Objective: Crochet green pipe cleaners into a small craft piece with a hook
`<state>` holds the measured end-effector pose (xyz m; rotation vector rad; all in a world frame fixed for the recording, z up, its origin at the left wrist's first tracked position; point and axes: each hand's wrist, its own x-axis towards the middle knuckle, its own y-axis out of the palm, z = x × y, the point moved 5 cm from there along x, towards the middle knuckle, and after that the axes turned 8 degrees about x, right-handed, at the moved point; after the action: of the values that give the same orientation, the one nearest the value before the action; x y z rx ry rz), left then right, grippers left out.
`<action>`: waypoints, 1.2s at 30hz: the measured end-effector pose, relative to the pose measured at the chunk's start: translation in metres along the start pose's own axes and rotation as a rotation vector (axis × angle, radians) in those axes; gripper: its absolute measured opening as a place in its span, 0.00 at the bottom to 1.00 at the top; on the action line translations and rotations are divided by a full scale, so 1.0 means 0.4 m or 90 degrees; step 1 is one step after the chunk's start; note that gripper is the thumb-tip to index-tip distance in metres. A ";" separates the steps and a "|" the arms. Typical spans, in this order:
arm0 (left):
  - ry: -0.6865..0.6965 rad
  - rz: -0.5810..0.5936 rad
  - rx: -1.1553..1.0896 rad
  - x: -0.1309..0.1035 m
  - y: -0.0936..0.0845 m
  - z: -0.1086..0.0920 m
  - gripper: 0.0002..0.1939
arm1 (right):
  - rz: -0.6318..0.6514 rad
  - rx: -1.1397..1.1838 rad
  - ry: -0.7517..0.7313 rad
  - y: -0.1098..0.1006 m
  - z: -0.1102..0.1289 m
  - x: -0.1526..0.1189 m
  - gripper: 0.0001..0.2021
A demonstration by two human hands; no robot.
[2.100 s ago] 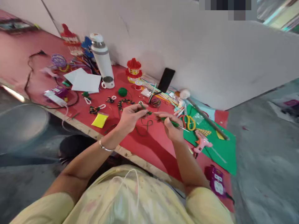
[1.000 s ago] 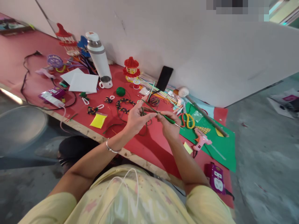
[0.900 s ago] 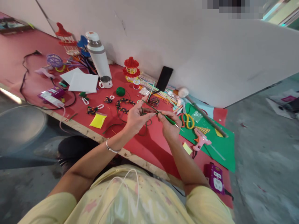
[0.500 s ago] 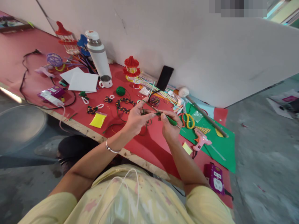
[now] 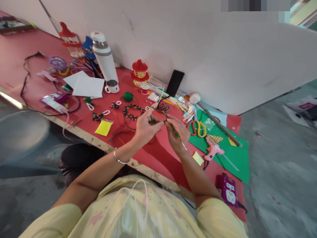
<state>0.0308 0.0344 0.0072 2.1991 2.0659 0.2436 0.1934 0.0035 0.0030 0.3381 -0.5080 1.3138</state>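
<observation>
Above the middle of the red table, my left hand (image 5: 145,128) pinches dark green yarn (image 5: 156,109), a strand of which runs over the raised index finger. My right hand (image 5: 177,133) is closed on a crochet hook with a green handle (image 5: 176,131); its metal back end points down toward my wrist. Both sets of fingertips meet at the yarn, and they mostly hide the hook's tip and the stitches. Behind my left hand lie a green yarn ball (image 5: 128,96) and a ring of multicoloured crochet (image 5: 132,112).
Scissors (image 5: 201,129) and a pink glue gun (image 5: 213,149) lie on a green sheet (image 5: 237,162) at right. A phone (image 5: 175,82) leans near the wall. A white flask (image 5: 105,59) and a steel-lined mug (image 5: 112,86) stand at back left. A purple power strip (image 5: 229,190) sits near the right edge.
My right hand has turned, and the hook's handle now points more steeply down and lies closer to the palm. My left hand stays nearly where it was.
</observation>
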 end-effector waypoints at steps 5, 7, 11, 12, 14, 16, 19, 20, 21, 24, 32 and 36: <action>-0.148 0.084 -0.169 -0.002 0.012 0.014 0.52 | -0.032 0.055 -0.009 0.001 0.000 -0.011 0.06; -0.170 0.100 -0.191 -0.001 0.008 0.011 0.51 | -0.062 0.109 0.020 -0.001 -0.010 -0.010 0.06; -0.171 0.101 -0.198 -0.003 0.002 0.003 0.50 | -0.081 0.262 0.111 0.012 -0.052 -0.007 0.11; -0.170 0.098 -0.195 -0.003 0.002 0.002 0.49 | -0.080 0.300 0.137 0.016 -0.064 -0.006 0.13; -0.164 0.096 -0.185 -0.005 0.001 -0.001 0.48 | -0.072 0.359 0.186 0.021 -0.085 -0.004 0.17; -0.158 0.099 -0.174 -0.006 -0.001 -0.006 0.47 | -0.052 0.391 0.220 0.020 -0.098 0.001 0.20; -0.155 0.107 -0.151 -0.005 -0.007 -0.014 0.46 | -0.002 0.404 0.252 0.010 -0.103 0.011 0.22; -0.152 0.111 -0.143 -0.005 -0.009 -0.017 0.45 | 0.015 0.405 0.259 0.006 -0.102 0.015 0.22; -0.150 0.116 -0.134 -0.004 -0.011 -0.019 0.45 | 0.029 0.405 0.265 0.002 -0.100 0.019 0.22; -0.139 0.131 -0.110 -0.002 -0.015 -0.025 0.46 | 0.052 0.413 0.272 -0.004 -0.094 0.028 0.20; -0.130 0.139 -0.080 0.002 -0.017 -0.020 0.46 | 0.076 0.398 0.281 -0.012 -0.093 0.035 0.22; -0.131 0.137 -0.069 0.004 -0.021 -0.017 0.45 | 0.108 0.384 0.285 -0.024 -0.097 0.041 0.21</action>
<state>0.0213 0.0363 0.0122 2.2736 1.6747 0.1378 0.2119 0.0344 -0.0205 0.4837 0.2554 1.6380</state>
